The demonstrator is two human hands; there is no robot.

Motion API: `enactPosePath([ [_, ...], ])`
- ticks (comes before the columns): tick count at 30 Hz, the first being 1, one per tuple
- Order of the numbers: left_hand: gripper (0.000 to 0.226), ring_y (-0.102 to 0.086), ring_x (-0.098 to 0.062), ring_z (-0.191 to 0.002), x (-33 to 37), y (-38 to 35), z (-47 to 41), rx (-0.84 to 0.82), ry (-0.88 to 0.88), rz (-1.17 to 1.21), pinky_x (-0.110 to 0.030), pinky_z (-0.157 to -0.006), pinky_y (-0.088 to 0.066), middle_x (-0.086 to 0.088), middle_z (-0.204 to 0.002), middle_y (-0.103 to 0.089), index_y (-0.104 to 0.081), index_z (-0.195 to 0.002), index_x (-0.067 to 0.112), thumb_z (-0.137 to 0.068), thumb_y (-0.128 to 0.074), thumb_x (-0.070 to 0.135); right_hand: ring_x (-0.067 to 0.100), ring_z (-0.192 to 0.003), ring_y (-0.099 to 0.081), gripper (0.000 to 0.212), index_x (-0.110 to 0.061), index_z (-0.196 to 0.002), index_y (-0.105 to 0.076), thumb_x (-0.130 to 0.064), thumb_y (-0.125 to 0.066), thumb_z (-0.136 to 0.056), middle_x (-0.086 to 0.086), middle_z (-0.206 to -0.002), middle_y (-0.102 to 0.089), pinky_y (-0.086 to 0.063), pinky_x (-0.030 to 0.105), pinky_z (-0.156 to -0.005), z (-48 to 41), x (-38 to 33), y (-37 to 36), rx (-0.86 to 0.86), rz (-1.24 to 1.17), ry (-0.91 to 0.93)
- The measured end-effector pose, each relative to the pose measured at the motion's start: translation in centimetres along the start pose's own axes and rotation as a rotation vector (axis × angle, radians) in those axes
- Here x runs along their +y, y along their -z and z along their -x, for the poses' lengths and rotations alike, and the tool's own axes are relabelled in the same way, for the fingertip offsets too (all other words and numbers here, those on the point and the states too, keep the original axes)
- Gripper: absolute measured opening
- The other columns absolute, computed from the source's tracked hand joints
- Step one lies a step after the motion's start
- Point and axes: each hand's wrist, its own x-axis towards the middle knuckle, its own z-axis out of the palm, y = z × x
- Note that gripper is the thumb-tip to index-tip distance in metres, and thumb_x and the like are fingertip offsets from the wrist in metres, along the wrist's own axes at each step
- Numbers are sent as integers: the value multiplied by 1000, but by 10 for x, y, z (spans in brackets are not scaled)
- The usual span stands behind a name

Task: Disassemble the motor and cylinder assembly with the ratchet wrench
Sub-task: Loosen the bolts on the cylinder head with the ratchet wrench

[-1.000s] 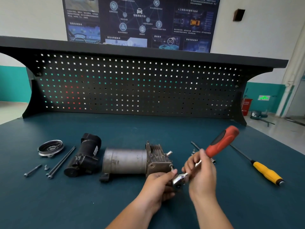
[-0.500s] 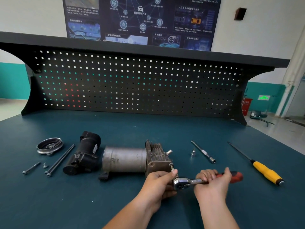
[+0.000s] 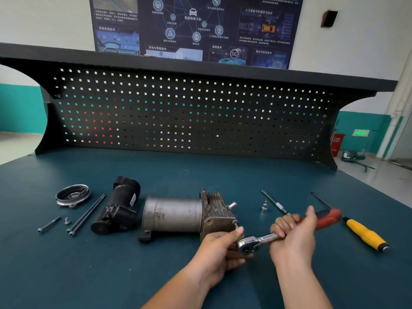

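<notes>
The grey cylinder assembly [image 3: 172, 214] lies on its side mid-bench, its finned head [image 3: 217, 208] to the right. A black motor [image 3: 118, 210] lies apart to its left. My right hand [image 3: 294, 237] grips the ratchet wrench [image 3: 263, 239] by its red and black handle [image 3: 327, 217], which points up and to the right. The chrome wrench head [image 3: 247, 245] sits at the lower right corner of the finned head. My left hand [image 3: 219, 250] holds that corner and the wrench head, thumb on top.
To the left lie a round metal cover [image 3: 72, 195], two long bolts [image 3: 85, 215], a short bolt [image 3: 48, 224] and a small part [image 3: 67, 220]. A socket [image 3: 264, 206], an extension bar [image 3: 274, 202] and a yellow-handled screwdriver [image 3: 363, 233] lie right. A pegboard [image 3: 189, 112] backs the bench.
The wrench handle swung down from pointing steeply up to lying low, and now sits slightly raised again. My left hand stayed at the wrench head. The camera view shifted a little.
</notes>
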Motion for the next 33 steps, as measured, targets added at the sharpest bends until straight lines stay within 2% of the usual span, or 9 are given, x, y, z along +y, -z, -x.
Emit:
enactPosePath([
  [6, 29, -69, -18, -56, -1, 0, -2, -47, -9, 59, -18, -45, -49, -7, -63, -69, -66, -67, 9, -92, -56, 20, 4, -32, -25, 42, -18, -61, -32, -33, -50, -96, -11, -39, -28, -20, 14, -33, 12, 5, -26, -227, 326, 247],
  [10, 28, -69, -17, -57, 0, 1, -1, -64, 2, 107, -19, -49, -52, -8, -68, -71, -70, -72, 8, -93, -55, 19, 10, -40, -35, 39, -19, -59, -39, -38, -62, -85, -8, -44, -37, -30, 28, -44, 24, 18, -40, -460, 716, 396],
  [12, 25, -69, -15, -56, 2, 2, -1, -49, 8, 121, -19, -48, -53, -8, -70, -72, -70, -74, 9, -92, -57, 19, 12, -44, -34, 40, -20, -59, -39, -38, -64, -85, -6, -46, -36, -28, 30, -48, 27, 21, -45, -501, 765, 407],
  [14, 19, -67, -13, -53, 2, 3, -1, -14, 15, 116, -18, -45, -51, -7, -68, -70, -69, -74, 10, -89, -62, 20, 9, -40, -33, 39, -20, -59, -39, -36, -63, -86, -9, -44, -35, -28, 27, -44, 28, 21, -46, -470, 709, 387],
  [18, 17, -60, -10, -49, 0, 3, -3, 23, 28, 110, -18, -43, -47, -2, -60, -63, -62, -70, 14, -85, -66, 21, 3, -33, -26, 38, -17, -64, -36, -30, -57, -92, -12, -41, -31, -22, 15, -33, 24, 14, -38, -323, 431, 278],
  [24, 18, -59, -8, -47, -2, 3, -2, 25, -2, 89, -17, -44, -45, 0, -58, -64, -59, -69, 14, -86, -64, 19, 5, -36, -24, 42, -19, -61, -34, -36, -49, -96, -11, -42, -28, -17, 15, -35, 17, 6, -18, -130, 178, 217],
  [27, 17, -66, -14, -61, -2, 3, -3, -5, -3, 88, -26, -58, -53, -4, -66, -67, -59, -73, 12, -89, -60, 19, 7, -35, -24, 44, -20, -63, -33, -46, -47, -95, -10, -42, -26, -17, 17, -34, 8, 3, -5, -22, 55, 98],
  [29, 16, -64, -18, -68, -3, 3, -4, -8, -3, 80, -31, -66, -53, -4, -68, -66, -58, -76, 11, -90, -59, 20, 8, -34, -23, 46, -20, -63, -30, -51, -47, -93, -10, -42, -24, -17, 18, -33, 4, 3, 3, 42, -36, 1],
  [33, 16, -62, -16, -59, -5, 4, -5, -10, 11, 77, -30, -66, -52, -4, -65, -66, -58, -76, 12, -89, -60, 20, 7, -32, -23, 46, -20, -65, -28, -52, -46, -93, -10, -41, -23, -18, 17, -31, 0, 7, 14, 101, -172, -92],
])
